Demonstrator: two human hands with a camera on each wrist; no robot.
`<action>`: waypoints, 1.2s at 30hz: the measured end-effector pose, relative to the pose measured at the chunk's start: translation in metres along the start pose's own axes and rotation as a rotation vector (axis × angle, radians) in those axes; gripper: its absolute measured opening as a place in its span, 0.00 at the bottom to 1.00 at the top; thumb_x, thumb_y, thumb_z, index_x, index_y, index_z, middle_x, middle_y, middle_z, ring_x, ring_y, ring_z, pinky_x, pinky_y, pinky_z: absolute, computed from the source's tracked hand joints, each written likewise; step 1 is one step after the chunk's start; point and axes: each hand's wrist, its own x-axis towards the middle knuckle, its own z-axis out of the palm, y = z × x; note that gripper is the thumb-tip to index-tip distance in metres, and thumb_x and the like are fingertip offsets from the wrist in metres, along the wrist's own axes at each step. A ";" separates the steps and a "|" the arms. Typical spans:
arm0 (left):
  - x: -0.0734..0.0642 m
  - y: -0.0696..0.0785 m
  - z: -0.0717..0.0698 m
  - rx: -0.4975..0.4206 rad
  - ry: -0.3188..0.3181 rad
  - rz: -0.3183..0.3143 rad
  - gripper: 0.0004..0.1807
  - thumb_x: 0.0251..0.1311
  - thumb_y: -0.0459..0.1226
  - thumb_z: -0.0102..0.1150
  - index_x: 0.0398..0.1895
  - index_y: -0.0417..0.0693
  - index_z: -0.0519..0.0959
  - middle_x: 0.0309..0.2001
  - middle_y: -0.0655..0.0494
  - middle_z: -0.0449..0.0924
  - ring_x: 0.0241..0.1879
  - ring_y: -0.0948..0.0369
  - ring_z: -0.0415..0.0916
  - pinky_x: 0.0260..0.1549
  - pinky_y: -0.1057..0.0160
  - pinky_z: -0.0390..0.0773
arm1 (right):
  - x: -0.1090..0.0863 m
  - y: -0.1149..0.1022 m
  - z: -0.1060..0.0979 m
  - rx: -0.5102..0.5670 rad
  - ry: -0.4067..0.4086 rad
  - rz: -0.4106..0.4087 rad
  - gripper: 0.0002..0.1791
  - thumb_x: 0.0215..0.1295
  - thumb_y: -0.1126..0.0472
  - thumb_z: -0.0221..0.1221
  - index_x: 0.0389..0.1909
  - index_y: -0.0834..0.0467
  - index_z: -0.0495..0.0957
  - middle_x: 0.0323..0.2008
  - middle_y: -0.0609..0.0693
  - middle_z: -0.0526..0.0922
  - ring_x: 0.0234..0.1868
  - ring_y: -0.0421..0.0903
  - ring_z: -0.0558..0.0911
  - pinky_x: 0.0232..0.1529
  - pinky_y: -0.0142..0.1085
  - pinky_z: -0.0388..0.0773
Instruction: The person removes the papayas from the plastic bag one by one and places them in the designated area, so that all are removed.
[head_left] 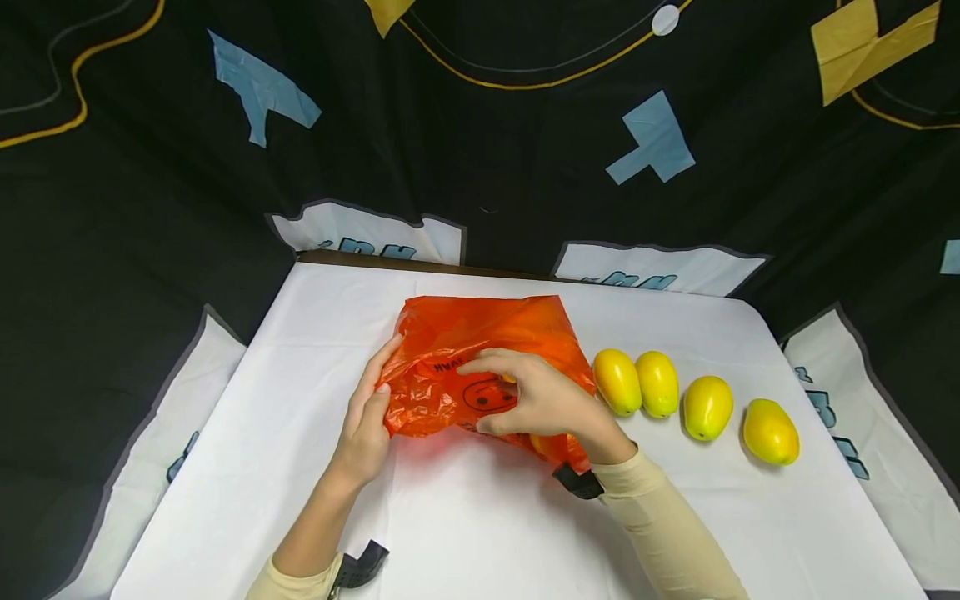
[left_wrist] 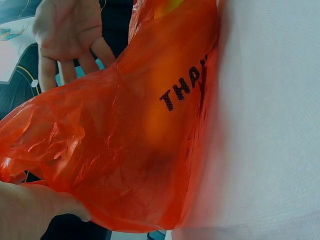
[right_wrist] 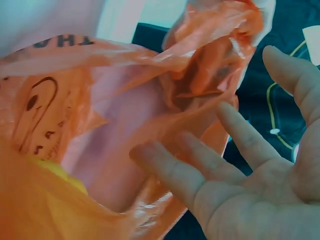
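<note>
An orange-red plastic bag (head_left: 480, 325) with black printing lies on the white table. My left hand (head_left: 366, 425) holds its left edge between thumb and fingers; the thumb (left_wrist: 45, 205) shows against the crinkled plastic in the left wrist view. Over the bag's front right part is my right hand (head_left: 543, 396), fingers spread and nothing in them. In the right wrist view, the right hand's fingers (right_wrist: 175, 170) are at the bag's gaping opening. Something yellow (right_wrist: 57, 172) sits in the bag, mostly covered by plastic.
Several smooth yellow oval fruits stand in a loose row right of the bag, from one beside it (head_left: 617, 382) to one farthest right (head_left: 771, 432). Black cloth (head_left: 480, 158) with tape pieces hangs behind the white table (head_left: 465, 533).
</note>
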 end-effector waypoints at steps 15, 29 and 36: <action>-0.002 0.001 0.003 -0.004 -0.015 -0.012 0.31 0.70 0.29 0.23 0.77 0.49 0.50 0.75 0.51 0.51 0.70 0.53 0.55 0.65 0.62 0.61 | 0.001 0.026 -0.017 -0.089 0.082 0.153 0.35 0.50 0.50 0.71 0.63 0.44 0.74 0.61 0.39 0.72 0.59 0.49 0.72 0.55 0.50 0.74; -0.002 -0.003 0.007 -0.001 -0.029 0.002 0.32 0.67 0.25 0.23 0.76 0.45 0.50 0.75 0.49 0.50 0.71 0.53 0.55 0.66 0.62 0.60 | 0.012 0.042 -0.013 -0.251 0.088 0.351 0.41 0.47 0.42 0.71 0.63 0.54 0.73 0.58 0.56 0.74 0.53 0.53 0.73 0.52 0.49 0.74; -0.002 -0.004 0.010 0.046 -0.015 0.008 0.33 0.66 0.25 0.23 0.76 0.47 0.52 0.75 0.50 0.50 0.72 0.56 0.52 0.68 0.63 0.56 | 0.022 0.048 -0.009 -0.313 0.103 0.426 0.37 0.45 0.41 0.71 0.53 0.58 0.77 0.42 0.52 0.77 0.44 0.48 0.72 0.40 0.42 0.76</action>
